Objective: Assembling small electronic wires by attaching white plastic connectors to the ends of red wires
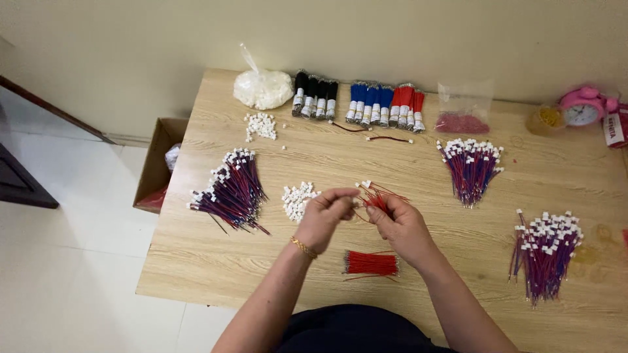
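Note:
My right hand (400, 223) grips a small bunch of red wires (379, 196) with white connectors on some ends, fanned up and out. My left hand (325, 214), with a gold bracelet at the wrist, pinches at the tips of those wires, fingers closed on a wire end or a small white connector. A pile of loose white connectors (297, 198) lies just left of my left hand. A bundle of plain red wires (371, 263) rests on the wooden table (196, 261) between my forearms.
Heaps of red-and-blue wired connectors lie at left (232, 191), right (471, 167) and far right (545, 252). Bundles of black, blue and red wire (356, 101), a bag of white parts (263, 88), a pink clock (582, 108) and a floor carton (157, 163) are around.

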